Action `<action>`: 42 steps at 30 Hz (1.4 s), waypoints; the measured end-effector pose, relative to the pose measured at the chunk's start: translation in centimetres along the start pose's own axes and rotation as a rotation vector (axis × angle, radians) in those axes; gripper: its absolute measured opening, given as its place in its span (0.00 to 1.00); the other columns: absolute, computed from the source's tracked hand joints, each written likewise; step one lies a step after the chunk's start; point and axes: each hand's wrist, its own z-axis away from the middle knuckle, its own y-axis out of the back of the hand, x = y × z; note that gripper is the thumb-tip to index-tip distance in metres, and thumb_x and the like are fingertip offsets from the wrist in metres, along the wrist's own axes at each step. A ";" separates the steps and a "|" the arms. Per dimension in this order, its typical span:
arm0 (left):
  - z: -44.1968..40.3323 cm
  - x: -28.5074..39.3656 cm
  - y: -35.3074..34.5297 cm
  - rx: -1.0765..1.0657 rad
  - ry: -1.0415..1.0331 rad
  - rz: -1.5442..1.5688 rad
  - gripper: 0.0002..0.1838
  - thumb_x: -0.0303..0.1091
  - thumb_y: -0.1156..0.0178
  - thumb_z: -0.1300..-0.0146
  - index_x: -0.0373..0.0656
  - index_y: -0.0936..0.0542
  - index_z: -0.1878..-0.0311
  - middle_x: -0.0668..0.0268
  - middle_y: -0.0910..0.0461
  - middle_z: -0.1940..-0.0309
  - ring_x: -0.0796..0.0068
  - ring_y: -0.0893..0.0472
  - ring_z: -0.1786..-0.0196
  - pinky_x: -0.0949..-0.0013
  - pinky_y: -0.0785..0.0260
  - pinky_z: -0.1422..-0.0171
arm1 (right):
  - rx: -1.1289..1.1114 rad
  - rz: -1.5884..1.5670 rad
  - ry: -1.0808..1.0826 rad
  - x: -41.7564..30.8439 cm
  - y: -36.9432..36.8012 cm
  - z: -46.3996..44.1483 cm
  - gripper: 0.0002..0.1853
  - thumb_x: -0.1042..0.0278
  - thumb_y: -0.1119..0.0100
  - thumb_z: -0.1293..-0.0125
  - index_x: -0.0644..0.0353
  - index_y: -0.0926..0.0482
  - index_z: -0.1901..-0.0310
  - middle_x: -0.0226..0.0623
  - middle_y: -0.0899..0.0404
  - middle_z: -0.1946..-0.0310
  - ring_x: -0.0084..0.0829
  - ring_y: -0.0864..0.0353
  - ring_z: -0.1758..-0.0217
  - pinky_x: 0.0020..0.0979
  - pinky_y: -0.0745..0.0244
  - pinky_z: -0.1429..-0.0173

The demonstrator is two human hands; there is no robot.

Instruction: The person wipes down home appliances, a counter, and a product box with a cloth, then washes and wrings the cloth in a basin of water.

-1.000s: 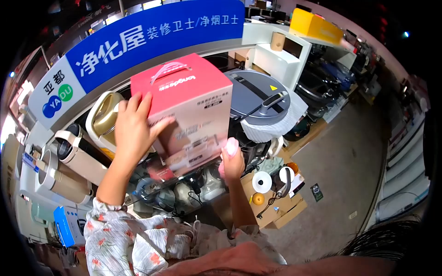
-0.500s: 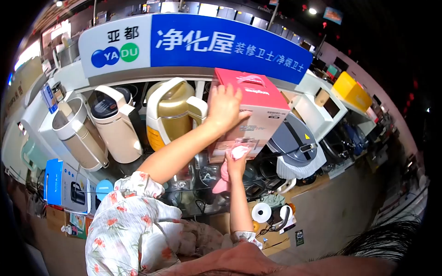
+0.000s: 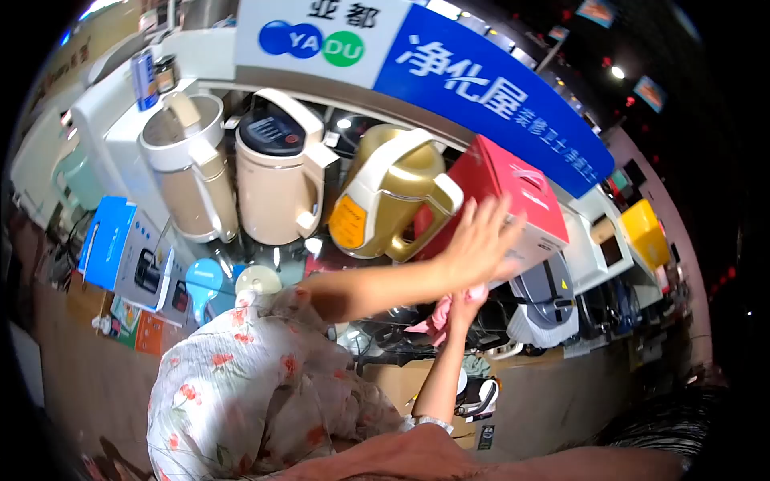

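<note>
A red and white cardboard box (image 3: 521, 188) with a carry handle on its top stands on the shelf below the blue sign. My left hand (image 3: 483, 240) is in front of the box with its fingers spread, slightly blurred; whether it touches the box I cannot tell. Just below it, my right hand (image 3: 467, 303) is closed round a pink cloth (image 3: 437, 321), whose loose end hangs down to the left. To the left of the box stands a gold soymilk maker (image 3: 393, 188) with a white handle and an orange label.
Further left are a beige soymilk maker (image 3: 277, 180) with a dark lid and an uncovered jug (image 3: 184, 172). A blue appliance box (image 3: 120, 248) sits at the lower left. Right of the red box is a grey round appliance (image 3: 545, 297). The blue sign (image 3: 489, 88) runs along the back.
The view has swung left, so the shelf items appear further right. My left hand has come off the box's front edge and opened out; my right hand still grips the cloth.
</note>
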 end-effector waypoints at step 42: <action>32.5 -10.2 19.2 -0.425 0.324 0.396 0.08 0.28 0.36 0.45 0.45 0.21 0.61 0.64 0.20 0.58 0.62 0.20 0.58 0.63 0.27 0.55 | -0.439 0.753 0.480 -7.5 -14.7 20.9 0.24 0.61 0.42 0.44 0.66 0.27 0.49 0.53 0.27 0.58 0.52 0.26 0.56 0.46 0.30 0.52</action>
